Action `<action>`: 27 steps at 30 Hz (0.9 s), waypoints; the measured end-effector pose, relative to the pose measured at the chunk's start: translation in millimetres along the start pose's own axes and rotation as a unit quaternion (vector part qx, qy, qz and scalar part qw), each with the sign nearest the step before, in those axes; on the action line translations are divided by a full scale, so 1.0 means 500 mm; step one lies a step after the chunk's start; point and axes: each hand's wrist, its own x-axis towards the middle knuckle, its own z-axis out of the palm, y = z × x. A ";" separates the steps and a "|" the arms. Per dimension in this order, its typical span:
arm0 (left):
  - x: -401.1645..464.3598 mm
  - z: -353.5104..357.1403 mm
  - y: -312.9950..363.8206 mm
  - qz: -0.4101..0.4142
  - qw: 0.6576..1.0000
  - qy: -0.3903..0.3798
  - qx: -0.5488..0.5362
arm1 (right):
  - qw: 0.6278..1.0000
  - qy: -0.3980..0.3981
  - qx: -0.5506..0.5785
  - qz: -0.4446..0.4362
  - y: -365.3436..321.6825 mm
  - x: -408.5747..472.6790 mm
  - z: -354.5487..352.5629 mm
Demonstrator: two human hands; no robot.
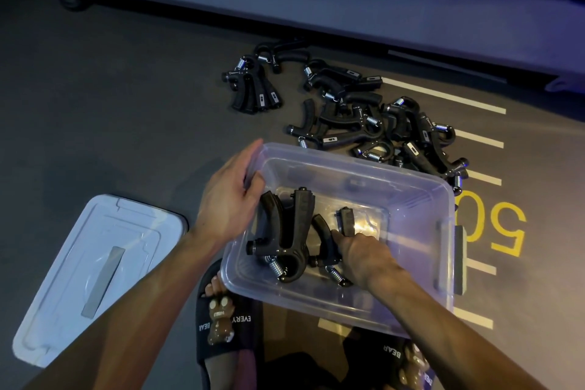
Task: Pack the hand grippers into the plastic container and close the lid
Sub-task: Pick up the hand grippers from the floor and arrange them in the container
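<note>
Head view: our left hand point(229, 196) holds the near-left rim of the clear plastic container point(443, 263), fingers curled over its edge. Our right hand point(364, 253), inside it, grips a black hand gripper point(326, 237) beside another gripper point(285, 231). More lie heaped on the floor point(389, 127); the lid point(95, 275) rests left.

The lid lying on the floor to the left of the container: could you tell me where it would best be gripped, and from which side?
Probably by the long edge of the lid nearest the plastic container, coming from the right. It lies flat, bare and apart from the box, and that edge sits closest to the left hand, which holds the container's rim.
</note>
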 end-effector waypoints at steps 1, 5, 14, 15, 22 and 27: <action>0.000 0.000 0.000 -0.001 1.000 -0.001 0.000 | 1.000 -0.006 0.010 0.003 0.002 -0.006 -0.014; -0.001 0.002 -0.005 -0.001 1.000 0.001 -0.008 | 0.990 -0.007 0.134 -0.047 0.036 -0.035 -0.120; 0.004 0.010 -0.011 -0.006 1.000 0.005 -0.021 | 0.876 0.278 0.392 -0.047 0.128 0.061 -0.329; 0.005 0.010 -0.011 -0.006 1.000 0.005 -0.023 | 0.906 0.258 0.336 -0.025 0.129 0.096 -0.324; 0.005 0.012 -0.013 -0.016 0.999 0.003 -0.038 | 0.981 0.136 0.119 -0.070 0.124 0.214 -0.307; 0.007 0.012 -0.012 -0.022 0.998 0.007 -0.051 | 0.988 0.066 0.118 -0.071 0.118 0.255 -0.303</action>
